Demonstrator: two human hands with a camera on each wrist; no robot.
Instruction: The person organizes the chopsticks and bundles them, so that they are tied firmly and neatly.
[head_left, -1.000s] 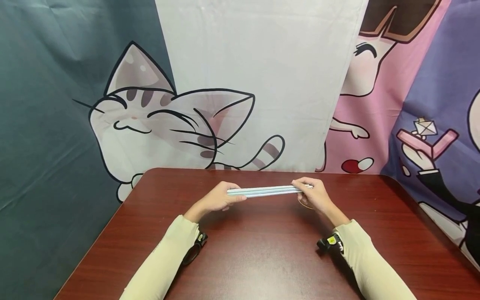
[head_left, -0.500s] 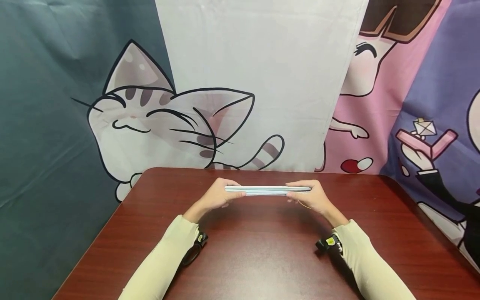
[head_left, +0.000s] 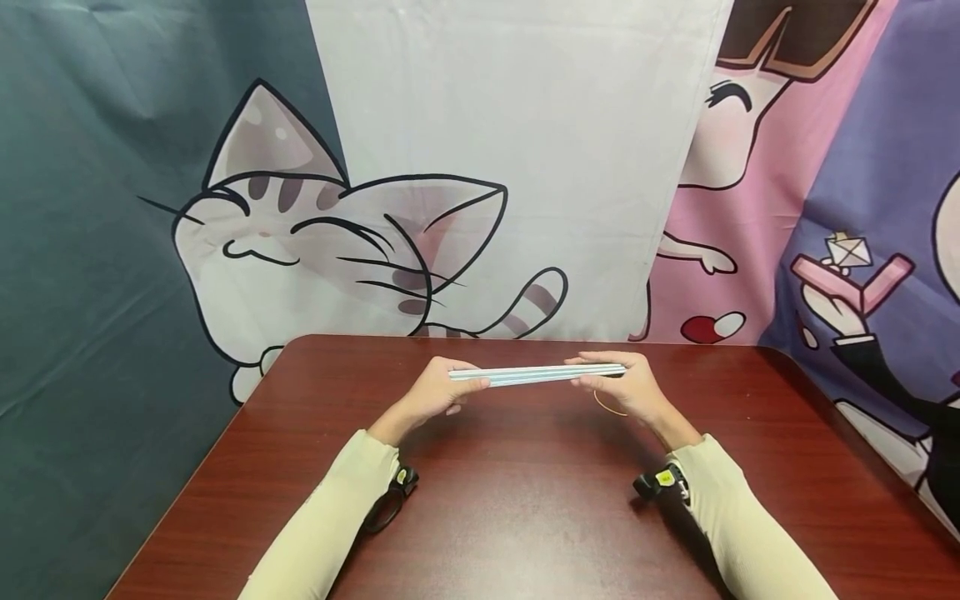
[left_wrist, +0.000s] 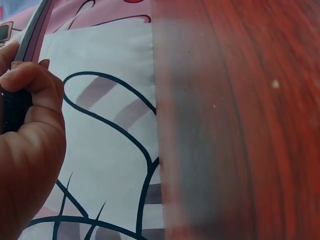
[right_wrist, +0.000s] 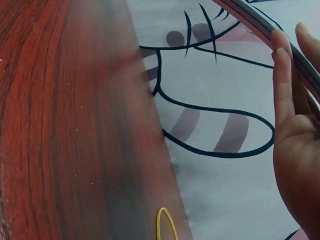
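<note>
A bundle of long, thin, pale blue and white sticks (head_left: 525, 376) is held sideways above the far part of the table, its right end slightly higher. My left hand (head_left: 433, 392) pinches its left end, thumb on the near side. At the right end my right hand (head_left: 632, 390) holds it between thumb and fingers. A thin yellow loop, like a rubber band (head_left: 609, 404), hangs by the right hand; the right wrist view shows part of this rubber band (right_wrist: 166, 222) low down. Both wrist views catch only part of the bundle (left_wrist: 34, 32), where it looks grey in shade.
The dark red-brown wooden table (head_left: 517, 500) reaches to a cloth backdrop (head_left: 525, 167) printed with a cartoon cat and figures. Black wrist cameras (head_left: 405, 479) sit on both forearms over pale sleeves.
The bundle turned level, then its right end rose again. The right hand's fingers shifted from the very end to lie along the bundle's top. The left hand stayed nearly in place.
</note>
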